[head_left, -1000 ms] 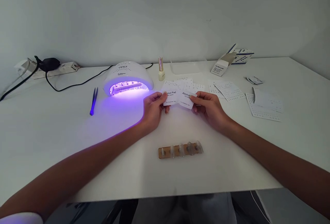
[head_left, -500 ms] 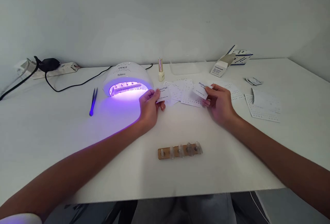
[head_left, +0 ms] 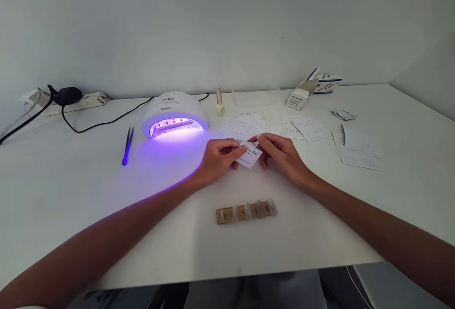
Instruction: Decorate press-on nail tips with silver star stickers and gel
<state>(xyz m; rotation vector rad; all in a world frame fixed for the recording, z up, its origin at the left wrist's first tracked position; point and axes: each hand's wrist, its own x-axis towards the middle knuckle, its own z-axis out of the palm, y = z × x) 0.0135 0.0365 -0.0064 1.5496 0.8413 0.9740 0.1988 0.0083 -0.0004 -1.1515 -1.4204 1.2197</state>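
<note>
We've got our left hand (head_left: 217, 161) pinching the packet (head_left: 250, 159), can't tell if our right hand (head_left: 282, 155) grips too, so a careless tug could drop it.

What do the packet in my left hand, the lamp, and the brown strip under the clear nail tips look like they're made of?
The packet looks like matte paper: flat, white, crisp-edged, printed; any lining is hidden. The lamp is probably hard plastic, given its smooth, white, shiny shell. The strip could be wood or tinted plastic; its flat brown surface doesn't settle it.
</note>
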